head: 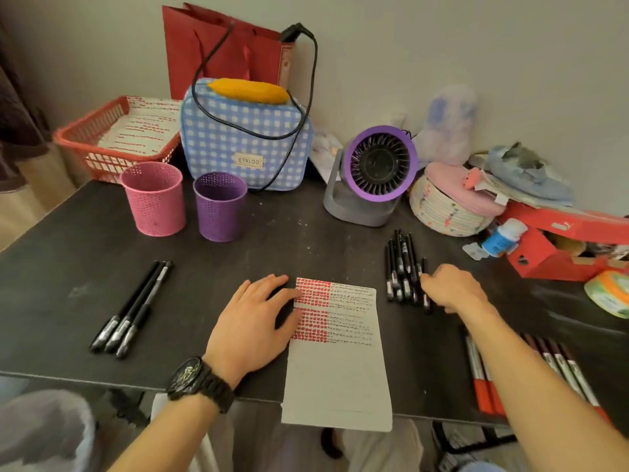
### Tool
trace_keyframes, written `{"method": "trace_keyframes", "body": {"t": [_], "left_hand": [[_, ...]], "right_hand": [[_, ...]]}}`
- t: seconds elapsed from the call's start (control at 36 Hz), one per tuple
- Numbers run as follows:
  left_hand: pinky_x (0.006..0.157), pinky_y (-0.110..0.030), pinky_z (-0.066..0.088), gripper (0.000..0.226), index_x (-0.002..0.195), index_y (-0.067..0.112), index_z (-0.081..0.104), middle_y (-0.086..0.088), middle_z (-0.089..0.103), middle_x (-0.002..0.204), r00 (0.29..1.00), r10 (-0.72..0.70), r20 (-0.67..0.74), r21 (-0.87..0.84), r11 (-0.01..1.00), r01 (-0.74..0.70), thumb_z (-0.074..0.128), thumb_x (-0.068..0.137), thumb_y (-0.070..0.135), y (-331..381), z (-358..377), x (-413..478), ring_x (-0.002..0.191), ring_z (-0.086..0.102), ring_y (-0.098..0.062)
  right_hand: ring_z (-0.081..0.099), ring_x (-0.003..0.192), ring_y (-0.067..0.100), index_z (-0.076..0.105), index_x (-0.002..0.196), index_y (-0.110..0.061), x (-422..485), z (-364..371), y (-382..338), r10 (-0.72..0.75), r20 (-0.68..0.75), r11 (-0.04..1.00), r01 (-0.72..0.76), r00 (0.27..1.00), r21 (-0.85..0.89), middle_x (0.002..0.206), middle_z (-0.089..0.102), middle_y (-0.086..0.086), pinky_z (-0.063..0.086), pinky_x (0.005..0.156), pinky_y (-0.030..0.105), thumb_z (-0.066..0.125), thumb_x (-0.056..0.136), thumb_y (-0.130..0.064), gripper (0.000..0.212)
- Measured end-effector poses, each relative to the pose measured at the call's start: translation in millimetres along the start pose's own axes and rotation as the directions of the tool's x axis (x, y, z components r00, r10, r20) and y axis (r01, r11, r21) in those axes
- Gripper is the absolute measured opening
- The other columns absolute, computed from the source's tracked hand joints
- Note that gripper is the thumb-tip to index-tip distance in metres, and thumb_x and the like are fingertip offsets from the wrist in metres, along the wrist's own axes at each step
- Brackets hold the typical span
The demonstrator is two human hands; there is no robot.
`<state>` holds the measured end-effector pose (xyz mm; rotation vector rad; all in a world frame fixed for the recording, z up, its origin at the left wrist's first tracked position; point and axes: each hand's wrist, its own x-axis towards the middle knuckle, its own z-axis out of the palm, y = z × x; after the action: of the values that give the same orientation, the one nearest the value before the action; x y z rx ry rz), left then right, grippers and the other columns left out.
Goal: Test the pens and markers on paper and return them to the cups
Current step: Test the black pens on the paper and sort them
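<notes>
Okay, I've got right hand [452, 289] touching the black pens [405, 257], which lie pointing away just right of the paper [340, 376]; can't tell if it's pinching one. Left hand [252, 321] lies flat, pressing the paper.

Wearing a chunky black link-band wristwatch [200, 383] with dark patterned dial at wrist of left hand [253, 321], forearms bare.
</notes>
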<state>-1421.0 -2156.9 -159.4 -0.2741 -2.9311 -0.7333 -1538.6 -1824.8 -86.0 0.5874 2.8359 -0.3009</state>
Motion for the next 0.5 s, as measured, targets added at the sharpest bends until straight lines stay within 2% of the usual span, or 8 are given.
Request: {"method": "trace_keyframes", "body": {"t": [0.06, 0.11, 0.17, 0.28, 0.36, 0.5], "left_hand": [[0.120, -0.036, 0.007, 0.048, 0.144, 0.049, 0.043, 0.016, 0.035, 0.159, 1.000, -0.006, 0.005, 0.003, 1.000, 0.006, 0.039, 0.098, 0.061, -1, 1, 0, 0.150, 0.025, -0.008], [0.119, -0.036, 0.005, 0.050, 0.144, 0.049, 0.042, 0.017, 0.034, 0.159, 1.000, -0.012, 0.013, 0.005, 1.000, 0.012, 0.036, 0.097, 0.063, -1, 1, 1, 0.150, 0.024, -0.008], [0.119, -0.035, 0.004, 0.053, 0.144, 0.050, 0.042, 0.017, 0.033, 0.160, 1.000, -0.014, 0.023, 0.005, 1.000, 0.014, 0.031, 0.094, 0.065, -1, 0, 1, 0.150, 0.023, -0.008], [0.120, -0.036, 0.006, 0.051, 0.144, 0.048, 0.043, 0.016, 0.034, 0.159, 1.000, -0.005, 0.009, -0.001, 1.000, 0.005, 0.035, 0.096, 0.063, 1, -1, 1, 0.150, 0.024, -0.008], [0.120, -0.035, 0.007, 0.050, 0.144, 0.046, 0.044, 0.015, 0.035, 0.159, 1.000, -0.003, -0.001, 0.001, 1.000, 0.003, 0.037, 0.097, 0.061, 1, -1, 0, 0.150, 0.024, -0.008], [0.122, -0.038, 0.008, 0.049, 0.144, 0.046, 0.044, 0.015, 0.034, 0.159, 1.000, -0.004, 0.008, 0.001, 1.000, 0.004, 0.038, 0.098, 0.060, 2, -2, 0, 0.150, 0.024, -0.010]], "right_hand": [[0.070, 0.089, 0.030, 0.062, 0.113, -0.013, 0, 0, 1, -0.008, 0.026, 0.999, 0.009, 1.000, -0.032, 0.104, 0.070, 0.011, 0.060, 0.087, 0.044, 0.048, 0.096, -0.055, 0.047], [0.072, 0.082, 0.025, 0.061, 0.108, -0.014, 0, -1, 3, -0.012, 0.062, 0.999, 0.014, 0.998, -0.039, 0.093, 0.072, 0.008, 0.063, 0.081, 0.042, 0.046, 0.097, -0.058, 0.048], [0.072, 0.080, 0.022, 0.061, 0.106, -0.016, 1, -4, 7, -0.016, 0.096, 1.000, 0.017, 0.995, -0.017, 0.090, 0.071, 0.006, 0.063, 0.076, 0.038, 0.046, 0.096, -0.062, 0.049], [0.071, 0.075, 0.016, 0.059, 0.090, -0.016, -2, -6, 15, -0.057, 0.112, 0.998, 0.053, 0.992, 0.037, 0.084, 0.072, 0.004, 0.056, 0.055, 0.027, 0.048, 0.092, -0.070, 0.055], [0.071, 0.076, 0.016, 0.063, 0.088, -0.016, -3, -5, 20, -0.079, 0.102, 0.994, 0.070, 0.992, 0.085, 0.081, 0.074, 0.005, 0.052, 0.050, 0.024, 0.054, 0.094, -0.063, 0.048], [0.073, 0.077, 0.016, 0.064, 0.089, -0.016, -2, -2, 23, -0.105, 0.105, 0.983, 0.087, 0.989, 0.164, 0.088, 0.075, 0.005, 0.052, 0.050, 0.024, 0.058, 0.098, -0.050, 0.036]]}}
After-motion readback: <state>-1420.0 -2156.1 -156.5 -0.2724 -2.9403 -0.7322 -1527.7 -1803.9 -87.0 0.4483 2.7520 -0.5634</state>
